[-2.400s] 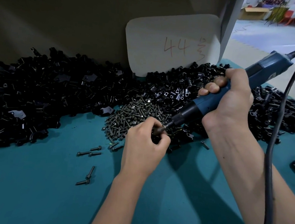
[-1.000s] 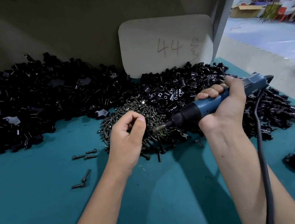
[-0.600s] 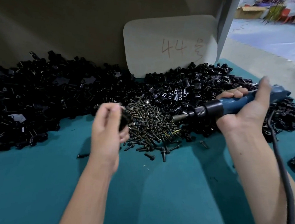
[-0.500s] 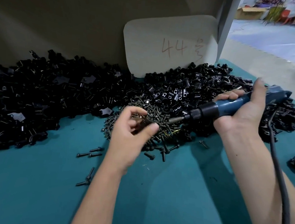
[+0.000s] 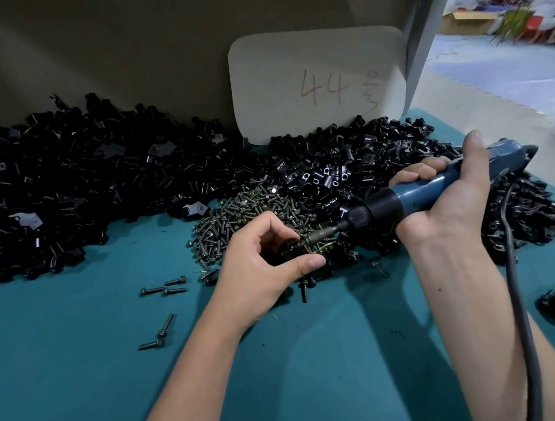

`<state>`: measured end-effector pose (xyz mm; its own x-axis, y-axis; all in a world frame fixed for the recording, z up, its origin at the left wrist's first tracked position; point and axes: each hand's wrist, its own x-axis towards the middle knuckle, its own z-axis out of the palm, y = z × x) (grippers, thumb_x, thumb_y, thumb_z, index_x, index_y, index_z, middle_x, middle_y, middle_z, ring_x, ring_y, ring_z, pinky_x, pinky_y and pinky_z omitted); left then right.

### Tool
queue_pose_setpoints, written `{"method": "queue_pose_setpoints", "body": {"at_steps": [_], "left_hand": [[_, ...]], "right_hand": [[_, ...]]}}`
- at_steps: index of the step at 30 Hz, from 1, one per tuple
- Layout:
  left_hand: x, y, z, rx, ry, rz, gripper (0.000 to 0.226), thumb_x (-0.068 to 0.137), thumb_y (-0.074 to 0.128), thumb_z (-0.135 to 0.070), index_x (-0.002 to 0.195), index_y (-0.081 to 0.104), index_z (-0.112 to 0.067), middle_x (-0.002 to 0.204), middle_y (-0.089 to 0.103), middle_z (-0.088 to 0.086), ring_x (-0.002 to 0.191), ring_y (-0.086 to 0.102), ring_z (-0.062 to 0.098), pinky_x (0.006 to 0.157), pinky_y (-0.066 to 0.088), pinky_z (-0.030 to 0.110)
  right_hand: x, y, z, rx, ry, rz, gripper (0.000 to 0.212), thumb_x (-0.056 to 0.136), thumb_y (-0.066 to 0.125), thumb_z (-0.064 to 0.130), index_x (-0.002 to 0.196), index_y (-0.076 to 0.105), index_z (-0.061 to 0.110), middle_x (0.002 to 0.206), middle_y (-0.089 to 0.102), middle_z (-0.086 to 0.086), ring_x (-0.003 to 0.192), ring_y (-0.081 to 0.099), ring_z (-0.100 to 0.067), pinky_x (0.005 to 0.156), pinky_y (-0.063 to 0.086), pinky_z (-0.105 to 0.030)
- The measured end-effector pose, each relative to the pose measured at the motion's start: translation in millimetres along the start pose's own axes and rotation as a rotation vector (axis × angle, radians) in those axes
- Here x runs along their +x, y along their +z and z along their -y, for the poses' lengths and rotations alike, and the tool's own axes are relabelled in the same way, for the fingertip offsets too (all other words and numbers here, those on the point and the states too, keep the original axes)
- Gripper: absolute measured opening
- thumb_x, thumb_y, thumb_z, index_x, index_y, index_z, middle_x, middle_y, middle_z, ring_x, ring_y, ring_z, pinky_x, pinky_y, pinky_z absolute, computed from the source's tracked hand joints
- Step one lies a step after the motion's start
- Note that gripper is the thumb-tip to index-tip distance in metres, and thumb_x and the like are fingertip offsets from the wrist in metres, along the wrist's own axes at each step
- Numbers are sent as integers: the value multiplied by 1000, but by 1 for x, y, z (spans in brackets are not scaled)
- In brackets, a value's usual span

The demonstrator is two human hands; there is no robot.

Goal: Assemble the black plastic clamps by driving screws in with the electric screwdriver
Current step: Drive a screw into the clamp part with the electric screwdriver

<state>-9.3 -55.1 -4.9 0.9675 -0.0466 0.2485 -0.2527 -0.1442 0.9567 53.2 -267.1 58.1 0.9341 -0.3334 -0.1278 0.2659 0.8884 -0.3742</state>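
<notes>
screws heap at centre of the surface. clamps pile from 9 o'clock round to 2 o'clock behind them. card stands at 12 o'clock behind the clamps. loose screws lie at 7 o'clock of the heap.

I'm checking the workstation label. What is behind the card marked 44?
Behind the card stands a plain grey-brown back panel. Black plastic clamps cover the card's bottom edge, so what it rests on cannot be seen.
</notes>
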Motion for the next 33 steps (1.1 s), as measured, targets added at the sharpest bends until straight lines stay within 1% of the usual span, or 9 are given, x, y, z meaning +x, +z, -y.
{"method": "queue_pose_setpoints", "body": {"at_steps": [3, 7, 9, 12, 21, 23, 27, 30, 33], "left_hand": [[0, -1, 0, -22, -11, 15, 39, 63, 95, -39, 84, 66, -25, 80, 71, 3, 78, 70, 42, 61, 58, 67], [1, -2, 3, -20, -18, 14, 35, 64, 95, -33, 82, 67, -23, 77, 71, 2, 73, 71, 36, 62, 59, 64], [1, -3, 4, -45, -23, 32, 30, 71, 91, -38, 77, 66, -24, 68, 67, 1, 60, 64, 21, 52, 60, 46], [0, 4, 1, -145, -80, 25, 35, 81, 77, -52, 71, 64, -21, 61, 61, 5, 47, 46, 18, 43, 37, 26], [2, 0, 5, 44, 58, 26, 35, 81, 88, -34, 81, 56, -20, 69, 62, 3, 62, 53, 12, 54, 45, 25], [1, 3, 1, -33, 24, 34, 35, 84, 84, -40, 76, 55, -21, 67, 62, 4, 60, 51, 17, 50, 41, 23], [2, 7, -6, -318, -160, 7, 35, 86, 77, -43, 67, 53, -27, 61, 53, -3, 55, 41, 17, 50, 31, 27], [2, 6, -5, -331, -145, -13, 35, 85, 81, -42, 66, 55, -29, 57, 50, -10, 51, 36, 7, 49, 28, 23], [2, 9, -5, -243, -85, -42, 28, 82, 72, -46, 68, 57, -28, 56, 48, -11, 48, 33, 4, 45, 28, 15]], "right_hand": [[0, -1, 0, -27, 25, 1, 41, 93, 72, 44, 71, 47, 21, 61, 48, 10, 48, 46, -5, 50, 41, -20], [0, -1, -3, -38, 26, 1, 37, 95, 69, 39, 72, 46, 22, 60, 47, 10, 46, 45, -6, 49, 41, -21], [-1, -1, -4, -19, 14, -1, 34, 97, 66, 33, 71, 46, 22, 59, 48, 10, 46, 44, -6, 49, 40, -21], [-1, 1, -3, -8, -13, 9, 31, 98, 62, 27, 71, 46, 22, 59, 47, 10, 46, 42, -7, 49, 40, -22], [0, -3, -2, 18, -8, -10, 31, 98, 61, 25, 71, 45, 22, 59, 45, 10, 46, 41, -6, 48, 39, -21], [0, -3, -2, 30, -9, 0, 31, 97, 62, 26, 72, 46, 22, 59, 45, 10, 46, 41, -6, 48, 39, -21], [-3, 3, -1, 47, -4, 46, 41, 93, 73, 46, 71, 48, 21, 62, 48, 10, 48, 45, -7, 51, 42, -22], [-4, 6, -2, 71, -7, 33, 53, 87, 71, 66, 73, 48, 21, 64, 50, 7, 50, 47, -9, 54, 46, -24], [-5, 8, -3, 82, -35, -9, 57, 90, 62, 72, 81, 52, 16, 67, 54, 1, 54, 51, -14, 58, 51, -26]]}}
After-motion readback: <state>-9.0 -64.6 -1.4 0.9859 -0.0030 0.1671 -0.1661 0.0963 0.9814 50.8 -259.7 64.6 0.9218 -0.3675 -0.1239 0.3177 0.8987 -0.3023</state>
